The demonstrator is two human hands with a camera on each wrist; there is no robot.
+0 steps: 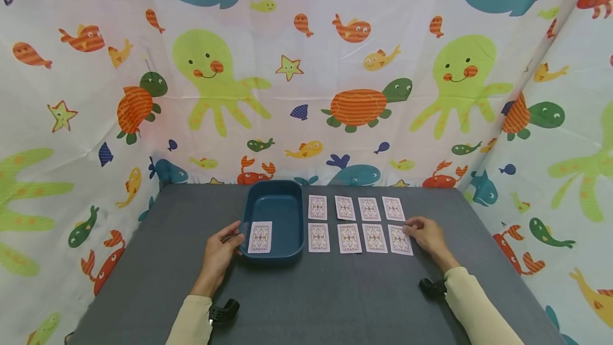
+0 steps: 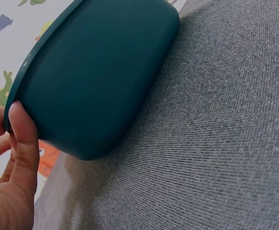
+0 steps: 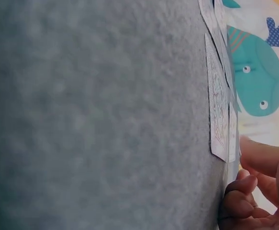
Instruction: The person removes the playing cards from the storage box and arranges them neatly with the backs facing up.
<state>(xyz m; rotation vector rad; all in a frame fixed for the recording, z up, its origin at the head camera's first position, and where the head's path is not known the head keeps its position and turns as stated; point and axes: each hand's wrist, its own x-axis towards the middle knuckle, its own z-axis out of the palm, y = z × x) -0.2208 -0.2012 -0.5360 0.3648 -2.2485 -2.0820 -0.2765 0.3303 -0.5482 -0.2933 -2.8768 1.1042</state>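
Observation:
My left hand (image 1: pixel 221 249) pinches the left rim of a dark teal tray (image 1: pixel 280 259) between thumb and fingers. In the left wrist view the thumb presses the outer wall just below the rim. One patterned playing card (image 1: pixel 260 237) lies face down at the tray's left side. To the right, several face-down cards form two rows on the table. My right hand (image 1: pixel 428 236) pinches the upper right corner of the rightmost near-row card (image 1: pixel 400 240); the fingertips partly hide that corner. In the right wrist view the thumb and curled fingers sit at the card's edge.
The far row holds more cards, ending at the right with one card (image 1: pixel 394 208) just beyond my right hand. The other near-row cards (image 1: pixel 349 238) lie to its left. A grey cloth (image 1: pixel 330 302) covers the table, and a printed sea-animal curtain (image 1: pixel 297 105) encloses it.

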